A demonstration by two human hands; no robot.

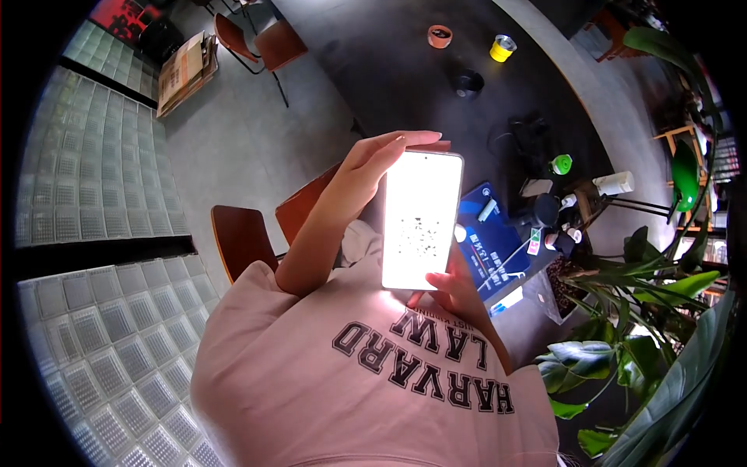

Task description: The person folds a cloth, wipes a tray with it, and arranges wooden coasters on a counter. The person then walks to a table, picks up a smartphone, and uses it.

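Note:
A smartphone (420,187) is held upright before my chest, its white screen facing me and a dark speckled square, like a QR code, in the lower half. My left hand (381,159) is closed about its upper left corner, with fingers reaching across behind the top edge. At the lower edge, my right hand (447,288) grips the phone with the thumb on the front; its other fingers are mostly hidden. Beneath is my light T-shirt (311,389), with dark lettering.
On the dark table (373,62) stand a yellow cup (503,49), a terracotta-coloured pot (440,36) and a black cup (468,83). A blue printed mat (486,241) lies right of the phone. Leafy plants (646,358) crowd the right; brown chairs (241,241) stand left.

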